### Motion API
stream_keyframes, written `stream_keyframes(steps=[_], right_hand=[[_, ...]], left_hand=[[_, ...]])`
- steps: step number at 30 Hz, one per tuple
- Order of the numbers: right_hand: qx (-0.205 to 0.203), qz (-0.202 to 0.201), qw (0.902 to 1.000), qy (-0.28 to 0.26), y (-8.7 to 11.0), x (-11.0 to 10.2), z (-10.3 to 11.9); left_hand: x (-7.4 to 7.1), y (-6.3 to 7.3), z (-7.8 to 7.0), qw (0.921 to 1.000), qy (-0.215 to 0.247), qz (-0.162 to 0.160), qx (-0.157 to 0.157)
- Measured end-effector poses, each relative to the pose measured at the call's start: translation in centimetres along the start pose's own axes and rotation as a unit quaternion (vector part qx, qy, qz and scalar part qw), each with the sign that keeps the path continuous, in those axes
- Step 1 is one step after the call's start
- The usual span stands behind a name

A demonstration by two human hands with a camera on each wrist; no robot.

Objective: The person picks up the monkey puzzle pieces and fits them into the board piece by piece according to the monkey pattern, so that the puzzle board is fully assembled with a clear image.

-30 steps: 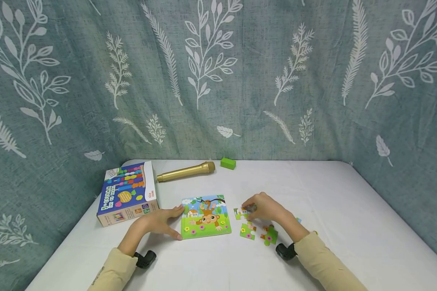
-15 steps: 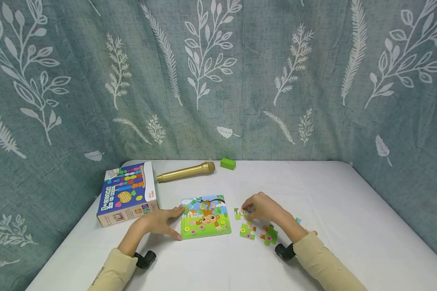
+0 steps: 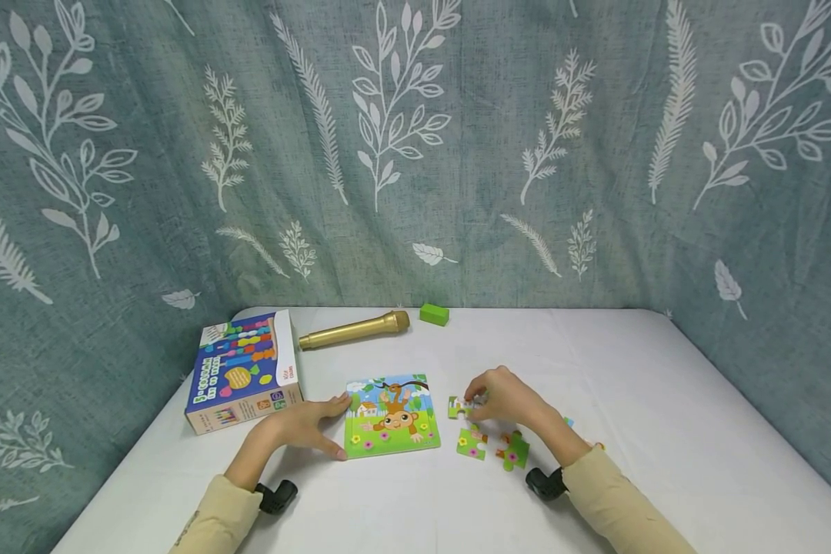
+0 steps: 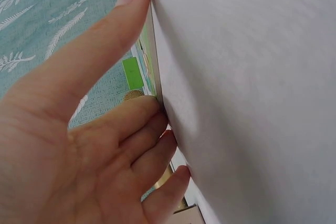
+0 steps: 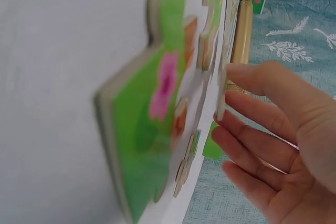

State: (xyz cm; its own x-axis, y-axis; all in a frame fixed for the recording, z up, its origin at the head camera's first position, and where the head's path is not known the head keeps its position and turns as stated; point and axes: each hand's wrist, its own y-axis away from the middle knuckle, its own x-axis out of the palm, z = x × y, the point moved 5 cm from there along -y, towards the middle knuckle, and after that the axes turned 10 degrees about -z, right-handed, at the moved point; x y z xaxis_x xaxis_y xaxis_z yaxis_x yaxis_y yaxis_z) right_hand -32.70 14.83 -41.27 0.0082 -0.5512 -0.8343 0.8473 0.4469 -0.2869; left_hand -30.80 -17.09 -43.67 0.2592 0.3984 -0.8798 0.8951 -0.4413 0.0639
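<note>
A square monkey puzzle [image 3: 392, 415] lies flat on the white table, its picture filled in with a monkey, a house and flowers. My left hand [image 3: 296, 425] rests at its left edge, thumb at the near corner and fingers farther back, spread apart. In the left wrist view the thumb and fingertips touch the board's side. To the right of the board my right hand [image 3: 507, 396] pinches a small puzzle piece [image 3: 454, 407] between thumb and fingers. The right wrist view shows this piece [image 5: 222, 94] nearly edge-on. Just nearer lie two loose pieces, one with a pink flower [image 3: 470, 444] and a green one [image 3: 517, 449].
More pieces show partly behind the right forearm, including a blue-edged piece [image 3: 569, 422]. At the back left stands a colourful toy box [image 3: 238, 365], with a gold microphone [image 3: 353, 332] beside it. A green block [image 3: 434, 314] sits near the far edge, before a leaf-patterned curtain [image 3: 415, 154].
My right hand has shifted slightly to the right, along with the puzzle piece it pinches. The left hand and the monkey puzzle have stayed in place.
</note>
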Motion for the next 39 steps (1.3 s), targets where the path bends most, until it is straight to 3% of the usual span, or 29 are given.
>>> stream_keyframes(steps=[8,20,39], right_hand=[[-0.014,-0.020,0.9997,-0.002,-0.2,-0.3,0.3],[-0.045,-0.036,0.9982,-0.018,-1.1,0.0,2.8],[-0.098,-0.019,0.9938,-0.049,-3.7,2.2,7.5]], left_hand=[[-0.1,0.1,-0.2,1.0000,0.004,0.002,0.005],[0.0,0.1,0.0,1.0000,0.003,0.002,0.000],[0.1,-0.2,0.2,0.9999,-0.004,-0.004,-0.015]])
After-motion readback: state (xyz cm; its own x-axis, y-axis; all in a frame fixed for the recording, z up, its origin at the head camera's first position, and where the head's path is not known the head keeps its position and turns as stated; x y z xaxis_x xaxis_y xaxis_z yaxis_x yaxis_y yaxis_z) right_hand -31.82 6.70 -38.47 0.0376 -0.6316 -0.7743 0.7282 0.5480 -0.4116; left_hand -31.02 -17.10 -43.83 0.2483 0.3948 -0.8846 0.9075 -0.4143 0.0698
